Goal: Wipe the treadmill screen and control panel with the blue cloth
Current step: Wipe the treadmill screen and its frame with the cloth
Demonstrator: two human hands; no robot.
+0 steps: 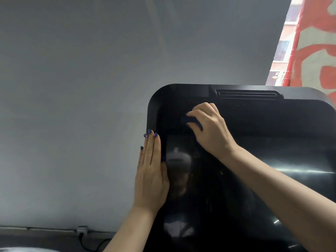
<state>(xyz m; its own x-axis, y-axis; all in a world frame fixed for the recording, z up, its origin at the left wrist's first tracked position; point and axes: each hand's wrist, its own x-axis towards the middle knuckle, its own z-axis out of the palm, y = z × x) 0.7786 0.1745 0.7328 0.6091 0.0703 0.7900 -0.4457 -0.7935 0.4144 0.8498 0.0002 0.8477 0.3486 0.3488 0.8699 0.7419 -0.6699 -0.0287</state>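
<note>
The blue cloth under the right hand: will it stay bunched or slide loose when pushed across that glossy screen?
The blue cloth is probably floppy: it is crumpled small inside the right hand. The screen shows sharp reflections, so the cloth likely glides easily. The left hand lies flat on the edge, perhaps steadying it.

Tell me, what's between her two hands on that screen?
Only bare glossy treadmill screen lies between the left hand and right hand, seen in the head view.

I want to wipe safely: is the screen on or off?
It looks off. The screen is dark, showing only reflections, while the right hand holds the cloth on it.
</note>
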